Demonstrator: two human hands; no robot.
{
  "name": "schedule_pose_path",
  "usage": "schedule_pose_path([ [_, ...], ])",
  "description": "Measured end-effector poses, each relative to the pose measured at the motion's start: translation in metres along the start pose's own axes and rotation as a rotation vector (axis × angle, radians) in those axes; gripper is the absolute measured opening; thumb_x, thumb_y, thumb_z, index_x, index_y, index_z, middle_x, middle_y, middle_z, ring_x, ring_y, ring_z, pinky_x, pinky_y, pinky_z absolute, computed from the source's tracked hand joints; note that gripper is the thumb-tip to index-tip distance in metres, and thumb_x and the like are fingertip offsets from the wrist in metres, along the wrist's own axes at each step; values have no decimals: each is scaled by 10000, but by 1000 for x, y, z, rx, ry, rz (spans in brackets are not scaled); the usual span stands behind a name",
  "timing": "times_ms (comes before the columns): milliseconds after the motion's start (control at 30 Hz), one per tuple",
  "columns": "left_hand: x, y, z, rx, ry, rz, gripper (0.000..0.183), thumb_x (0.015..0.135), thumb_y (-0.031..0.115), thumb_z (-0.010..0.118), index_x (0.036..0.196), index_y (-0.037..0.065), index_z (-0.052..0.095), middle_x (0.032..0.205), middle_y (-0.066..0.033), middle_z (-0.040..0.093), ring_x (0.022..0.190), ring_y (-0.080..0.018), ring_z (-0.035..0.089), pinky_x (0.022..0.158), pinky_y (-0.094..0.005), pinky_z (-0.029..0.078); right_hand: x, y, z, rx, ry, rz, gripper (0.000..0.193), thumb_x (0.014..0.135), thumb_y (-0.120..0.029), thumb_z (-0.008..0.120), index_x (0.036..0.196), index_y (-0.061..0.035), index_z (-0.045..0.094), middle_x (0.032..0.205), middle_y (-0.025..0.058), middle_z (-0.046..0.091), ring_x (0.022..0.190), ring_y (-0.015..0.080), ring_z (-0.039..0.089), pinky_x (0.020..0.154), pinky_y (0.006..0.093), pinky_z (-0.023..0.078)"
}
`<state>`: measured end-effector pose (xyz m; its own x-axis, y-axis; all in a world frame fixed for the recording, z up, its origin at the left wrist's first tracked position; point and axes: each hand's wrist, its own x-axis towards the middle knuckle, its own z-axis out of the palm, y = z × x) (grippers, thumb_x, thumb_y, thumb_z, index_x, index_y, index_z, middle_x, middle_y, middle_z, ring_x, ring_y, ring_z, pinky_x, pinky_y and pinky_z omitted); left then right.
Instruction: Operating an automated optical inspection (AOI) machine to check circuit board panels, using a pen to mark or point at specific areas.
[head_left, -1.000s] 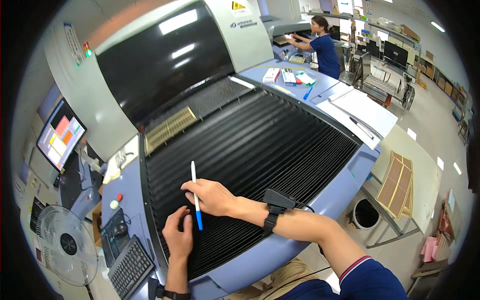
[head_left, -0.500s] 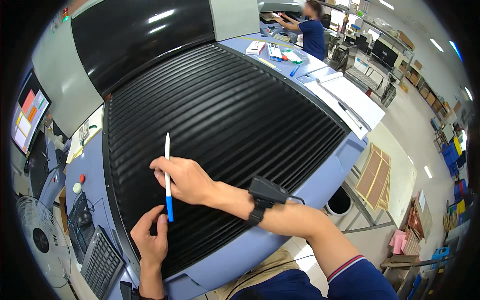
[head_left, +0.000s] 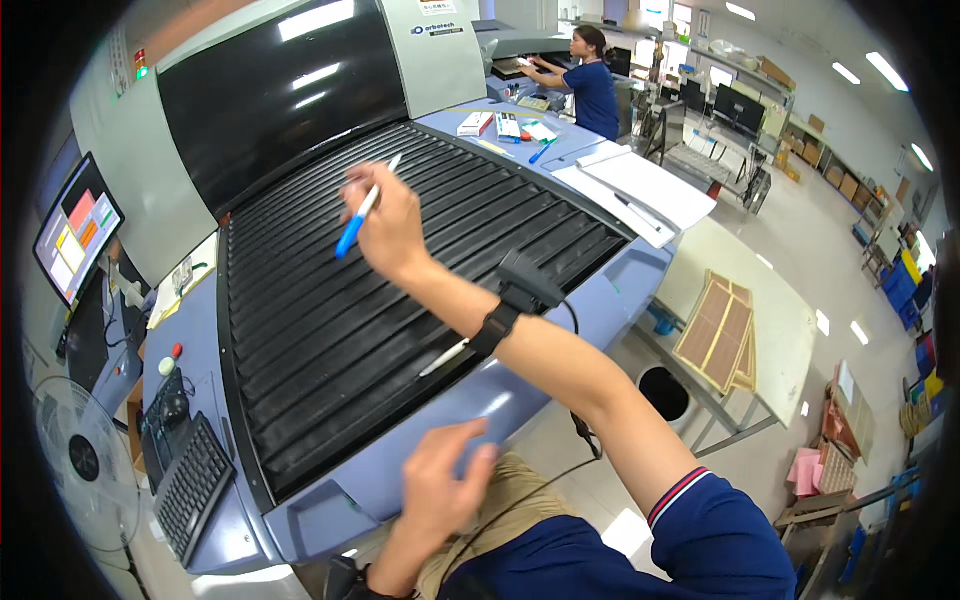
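Observation:
My right hand [head_left: 385, 220] is closed around a white marker [head_left: 370, 205] with a blue cap end and holds it tilted over the far half of a black ribbed machine bed [head_left: 350, 400]. The blue end points down and to the left, the pale tip up. My left hand [head_left: 440, 480], somewhat blurred, hangs by the bed's front edge with its thumb and fingers apart and nothing visible in it. A slim white pen-like thing [head_left: 443, 358] lies on the ribs near the front right, close to my right wrist.
Left of the bed are a keyboard [head_left: 195, 490], a mouse [head_left: 172, 433], a monitor [head_left: 78, 230] and a fan [head_left: 85, 458]. Small boxes [head_left: 508, 127], a blue pen [head_left: 542, 152] and white papers [head_left: 640, 190] lie along the right side. Another person [head_left: 590, 95] works at the back.
My right hand has moved away over the bed with the marker, now turned to a slant. My left hand has come right and nearer me. The white pen-like thing now shows on the bed.

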<state>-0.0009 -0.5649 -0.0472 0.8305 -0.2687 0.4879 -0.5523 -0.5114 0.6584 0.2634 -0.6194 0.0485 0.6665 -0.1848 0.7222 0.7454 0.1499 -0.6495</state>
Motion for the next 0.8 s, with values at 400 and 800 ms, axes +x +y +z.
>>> schedule_pose_path([
  [400, 15, 65, 195, -244, -807, 156, 587, 1046, 395, 599, 1472, 3, 499, 1347, -252, 612, 1174, -402, 625, 947, -509, 513, 178, -149, -116, 332, 337, -242, 468, 1015, -298, 631, 1387, -40, 514, 1230, 219, 640, 980, 260, 691, 824, 356, 588],
  [800, 6, 97, 144, -367, -979, 277, 465, 1040, 257, 608, 1429, 12, 538, 1380, -182, 632, 1247, -321, 627, 1040, -409, 515, 63, -187, -57, 216, 213, -471, 432, 1050, -214, 582, 1410, -3, 469, 1251, 220, 640, 921, 227, 670, 781, 309, 560],
])
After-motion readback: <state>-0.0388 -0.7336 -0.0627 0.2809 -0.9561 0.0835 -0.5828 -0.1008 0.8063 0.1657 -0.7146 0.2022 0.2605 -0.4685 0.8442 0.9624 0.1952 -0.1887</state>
